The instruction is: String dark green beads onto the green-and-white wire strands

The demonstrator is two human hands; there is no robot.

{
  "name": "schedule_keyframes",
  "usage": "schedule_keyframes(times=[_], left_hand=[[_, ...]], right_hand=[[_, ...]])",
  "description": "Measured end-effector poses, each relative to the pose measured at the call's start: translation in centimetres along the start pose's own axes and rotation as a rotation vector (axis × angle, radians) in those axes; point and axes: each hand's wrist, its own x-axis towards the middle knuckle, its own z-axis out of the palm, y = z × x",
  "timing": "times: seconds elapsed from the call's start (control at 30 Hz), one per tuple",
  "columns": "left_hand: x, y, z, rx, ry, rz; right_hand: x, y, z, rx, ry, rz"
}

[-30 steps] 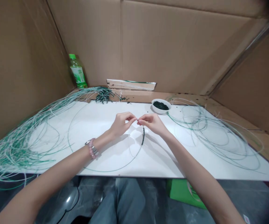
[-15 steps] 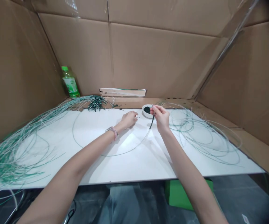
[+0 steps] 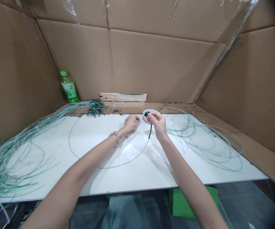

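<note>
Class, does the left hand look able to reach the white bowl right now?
Probably yes: only bare tabletop lies between the left hand and the bowl, though the right hand partly covers it.

Hangs from the right hand (image 3: 158, 124) as a thin green cord (image 3: 137, 158), strung with small dark beads (image 3: 150, 132), bowing toward the white tabletop's (image 3: 118, 179) near edge. Sits upright by the far edge as a white bowl (image 3: 144, 119), dark-green beads (image 3: 146, 113) inside.
</note>
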Motion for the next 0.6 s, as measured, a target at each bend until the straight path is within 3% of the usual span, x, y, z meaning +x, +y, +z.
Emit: schedule_keyframes(times=[0.27,0.4,0.6], left_hand=[[-7.5,0.5,-5.1,-0.708,0.113,-0.088],[-10.6,0.8,-4.9,-0.979,0.116,-0.169],[-12.3,1.4,-3.5,-1.234,0.106,-0.29]], right_hand=[[-3.2,-1.6,2.4,-0.054,-0.178,-0.097],[-5.5,-1.6,3.8,-0.063,-0.24,-0.109],[-7.0,-1.4,4.2,-0.077,-0.239,-0.122]])
